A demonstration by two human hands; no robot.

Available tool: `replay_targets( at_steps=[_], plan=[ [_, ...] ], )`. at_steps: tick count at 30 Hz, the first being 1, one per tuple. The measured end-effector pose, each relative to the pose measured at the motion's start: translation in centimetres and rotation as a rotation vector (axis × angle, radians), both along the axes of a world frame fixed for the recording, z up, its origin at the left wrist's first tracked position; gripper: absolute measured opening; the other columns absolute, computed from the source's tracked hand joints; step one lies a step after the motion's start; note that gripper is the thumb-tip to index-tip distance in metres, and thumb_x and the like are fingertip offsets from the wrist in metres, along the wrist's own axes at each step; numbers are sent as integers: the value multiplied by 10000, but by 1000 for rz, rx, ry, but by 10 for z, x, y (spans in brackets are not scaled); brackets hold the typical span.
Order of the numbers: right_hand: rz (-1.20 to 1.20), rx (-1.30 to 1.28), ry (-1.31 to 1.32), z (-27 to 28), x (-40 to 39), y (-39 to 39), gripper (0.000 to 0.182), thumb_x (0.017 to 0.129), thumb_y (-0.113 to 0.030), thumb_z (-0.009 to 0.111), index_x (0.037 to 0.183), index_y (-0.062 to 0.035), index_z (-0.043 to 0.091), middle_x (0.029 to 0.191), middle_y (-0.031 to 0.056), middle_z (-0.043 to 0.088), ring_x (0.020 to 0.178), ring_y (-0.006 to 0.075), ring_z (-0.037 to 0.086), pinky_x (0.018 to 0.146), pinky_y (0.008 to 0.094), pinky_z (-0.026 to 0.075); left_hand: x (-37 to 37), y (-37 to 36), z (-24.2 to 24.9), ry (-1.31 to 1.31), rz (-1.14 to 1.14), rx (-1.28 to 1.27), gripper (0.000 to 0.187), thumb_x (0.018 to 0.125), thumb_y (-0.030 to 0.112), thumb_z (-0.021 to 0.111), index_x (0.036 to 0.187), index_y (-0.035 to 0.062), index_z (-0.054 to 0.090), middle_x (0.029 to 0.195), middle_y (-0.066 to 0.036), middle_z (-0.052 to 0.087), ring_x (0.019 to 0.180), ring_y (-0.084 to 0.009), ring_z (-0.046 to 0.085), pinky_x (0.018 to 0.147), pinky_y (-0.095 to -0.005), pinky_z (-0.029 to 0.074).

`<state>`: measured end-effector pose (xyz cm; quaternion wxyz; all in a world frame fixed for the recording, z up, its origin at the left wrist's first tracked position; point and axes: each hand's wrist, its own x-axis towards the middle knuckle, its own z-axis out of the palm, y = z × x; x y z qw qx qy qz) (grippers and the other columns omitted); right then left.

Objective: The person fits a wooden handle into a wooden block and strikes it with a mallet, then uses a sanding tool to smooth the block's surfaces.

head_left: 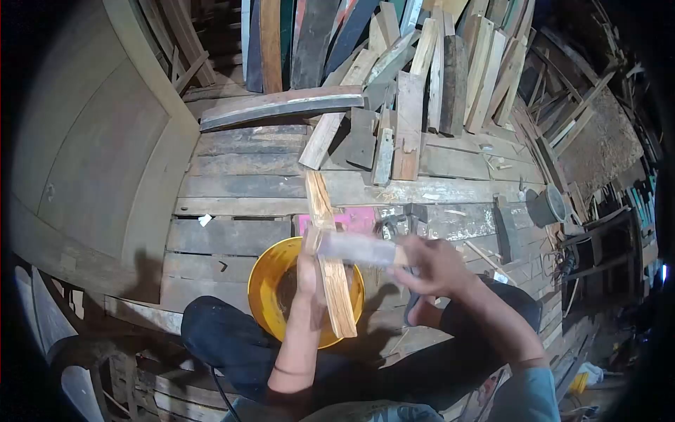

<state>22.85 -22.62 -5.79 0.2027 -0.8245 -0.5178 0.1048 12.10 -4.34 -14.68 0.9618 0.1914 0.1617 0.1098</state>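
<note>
My left hand [308, 274] grips a rough, split piece of wood [339, 299] near its middle, partly hidden behind the blade. The wood slants over a yellow bucket [256, 285] between my legs. My right hand [434, 266] is closed round the handle of a broad-bladed knife [355, 250], smeared by motion. Its pale blade crosses the wood in this view, close to my left fingers. Just beyond my right hand, a hammer [415, 211] rests on the floor near a pink sheet [351, 219].
Timber offcuts [408, 126] lean in a stack ahead, with a long curved board [281, 105] lying in front. A wooden door panel [105, 148] stands at left. A grey pail [547, 206] sits at right on the plank floor [239, 184]. My bent legs [225, 344] flank the bucket.
</note>
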Motion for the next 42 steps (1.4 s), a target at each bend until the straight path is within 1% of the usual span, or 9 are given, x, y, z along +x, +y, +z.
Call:
replay_targets(
  at_steps=[2,5,9,13,19,25,31,34,42],
  plan=[
    [221,-150,-122,-9,2,-4,435,861,-491,548,1108,-136,509,906,103,628,616,300,635,511,400,503,6,2,5,194,51,-64,523,950,561,356,1016,94,582,725,0,575,594,-108,566,511,-248,486],
    [491,-199,-263,-5,-4,-1,460,836,-576,535,1033,-160,511,846,80,581,588,276,624,481,393,497,6,5,0,7,-12,3,465,922,591,405,941,153,559,595,6,517,386,-117,427,314,-223,319],
    [564,-247,-336,-3,-4,0,480,801,-637,514,998,-200,499,798,66,528,583,279,610,463,403,489,6,4,-1,198,47,271,522,950,593,313,914,127,545,598,4,482,402,-117,423,361,-252,376],
    [571,-214,-315,-13,4,-4,432,828,-605,498,1024,-220,503,864,76,538,586,293,604,451,401,479,6,2,9,192,115,445,569,976,560,274,1048,82,574,733,-3,538,570,-99,523,485,-242,437],
    [549,-364,-320,-8,5,-6,340,865,-513,482,1039,-221,499,924,79,537,675,298,615,471,430,487,6,0,6,204,115,372,612,966,587,259,1031,71,581,704,-25,552,562,-111,531,485,-247,442],
    [580,-127,-512,-15,9,-8,398,762,-427,585,1056,-160,552,845,21,505,784,204,562,685,336,497,7,1,-1,189,129,314,606,964,589,250,916,79,574,657,-36,540,527,-126,522,465,-257,440],
    [611,20,-524,-7,11,-1,663,592,-505,595,1144,-139,608,855,33,499,863,220,531,824,344,469,8,0,3,166,129,306,587,968,577,266,945,76,571,677,-26,532,543,-121,519,477,-254,446],
    [562,65,-548,1,5,3,483,689,-191,594,1171,-182,567,881,18,484,952,204,523,917,357,456,8,-2,5,173,149,301,581,967,576,275,966,72,564,675,-28,531,543,-118,520,478,-248,446],
    [512,116,-687,-6,4,3,584,697,-130,564,1268,-251,553,947,32,476,1043,229,501,956,393,437,8,-4,14,186,151,264,563,974,559,282,1008,73,564,713,-28,533,580,-116,533,521,-253,469]
  ],
)
